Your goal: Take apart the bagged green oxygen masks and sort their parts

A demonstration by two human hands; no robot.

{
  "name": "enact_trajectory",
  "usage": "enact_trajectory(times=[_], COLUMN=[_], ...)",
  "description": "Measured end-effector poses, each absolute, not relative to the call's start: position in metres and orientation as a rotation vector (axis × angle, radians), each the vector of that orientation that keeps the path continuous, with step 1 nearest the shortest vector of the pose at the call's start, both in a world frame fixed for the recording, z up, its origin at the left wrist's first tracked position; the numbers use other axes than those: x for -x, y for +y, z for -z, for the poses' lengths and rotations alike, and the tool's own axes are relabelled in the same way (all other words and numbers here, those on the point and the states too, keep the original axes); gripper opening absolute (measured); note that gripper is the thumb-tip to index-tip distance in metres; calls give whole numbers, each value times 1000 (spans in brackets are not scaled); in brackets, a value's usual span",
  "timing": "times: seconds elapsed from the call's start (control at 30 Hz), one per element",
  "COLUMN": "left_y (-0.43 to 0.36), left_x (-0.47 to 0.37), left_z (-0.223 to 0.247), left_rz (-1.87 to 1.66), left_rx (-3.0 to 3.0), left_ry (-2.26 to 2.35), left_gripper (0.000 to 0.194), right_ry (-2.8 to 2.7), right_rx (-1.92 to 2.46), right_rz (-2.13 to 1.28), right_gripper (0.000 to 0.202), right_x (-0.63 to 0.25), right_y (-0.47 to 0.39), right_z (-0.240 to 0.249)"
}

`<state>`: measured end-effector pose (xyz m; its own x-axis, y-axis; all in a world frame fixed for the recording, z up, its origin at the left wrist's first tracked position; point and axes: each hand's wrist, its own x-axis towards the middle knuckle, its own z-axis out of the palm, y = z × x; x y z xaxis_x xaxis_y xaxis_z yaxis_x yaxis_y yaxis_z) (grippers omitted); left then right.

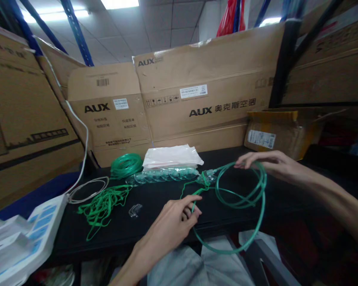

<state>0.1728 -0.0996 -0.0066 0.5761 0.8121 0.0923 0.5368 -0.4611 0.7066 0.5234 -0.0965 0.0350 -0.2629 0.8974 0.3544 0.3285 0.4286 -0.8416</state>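
My right hand (pixel 262 159), at the right of the table, pinches the top of a loosely coiled green plastic tube (pixel 264 186). A loop of this tube hangs down past the table's front edge. Lower and nearer the middle, my left hand (pixel 179 216) has its fingers closed around another stretch of the tube. Behind the hands lies a clear plastic piece (pixel 207 177) with a green strap around it; the tube runs up to it. To its left is a row of overlapping clear, greenish cup-shaped plastic parts (pixel 164 175).
Left on the black table (pixel 167 198) are a coil of green tubing (pixel 127 165), a heap of green elastic straps (pixel 103 204) and small clear pieces (pixel 135 210). White plastic bags (pixel 173 157) lie behind. A power strip (pixel 46 228) stands front left; cardboard boxes (pixel 203 87) wall the back.
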Motion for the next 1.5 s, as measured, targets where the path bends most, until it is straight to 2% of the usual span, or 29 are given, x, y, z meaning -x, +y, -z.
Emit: enact_trajectory(times=[0.1, 0.2, 0.43, 0.53, 0.63, 0.73, 0.87, 1.07, 1.23, 1.43, 1.5], left_y=[-90, -81, -74, -69, -63, -62, -73, -93, -93, -87, -87], left_x=[-178, -188, -227, -237, -241, -240, -233, -228, -232, -225, -220], left_z=[9, 8, 6, 9, 11, 10, 6, 4, 6, 7, 8], left_rz=[-555, -528, -550, -629, -537, -475, -463, -412, -367, -401, -407], left_rx=[-2253, -2403, -2752, -2959, -3075, -3065, -3046, -3050, -3051, -2973, -2933], left_ry=[1104, 1254, 1239, 945, 519, 467, 503, 527, 511, 508, 508], left_gripper=[50, 40, 27, 28, 25, 24, 31, 23, 20, 25, 34], right_ry=[-1880, -1893, -2151, -2257, -2340, -2364, -2346, -2207, -2258, -2258, -2228], right_rx=[1072, 1227, 1396, 1474, 1593, 1762, 1857, 1951, 1858, 1935, 1922], right_rz=[-851, -730, -114, 102, 300, 447, 387, 156, 13, -21, -21], right_gripper=[41, 42, 30, 23, 14, 13, 12, 8, 38, 14, 11], right_x=[-532, -529, -512, -513, -510, -501, -493, -494, -491, -503, -504], right_y=[-90, -90, -87, -84, -83, -87, -93, -91, -84, -73, -73], right_z=[-12, 3, 38, 44, 40, 32, 29, 40, 36, 13, 11])
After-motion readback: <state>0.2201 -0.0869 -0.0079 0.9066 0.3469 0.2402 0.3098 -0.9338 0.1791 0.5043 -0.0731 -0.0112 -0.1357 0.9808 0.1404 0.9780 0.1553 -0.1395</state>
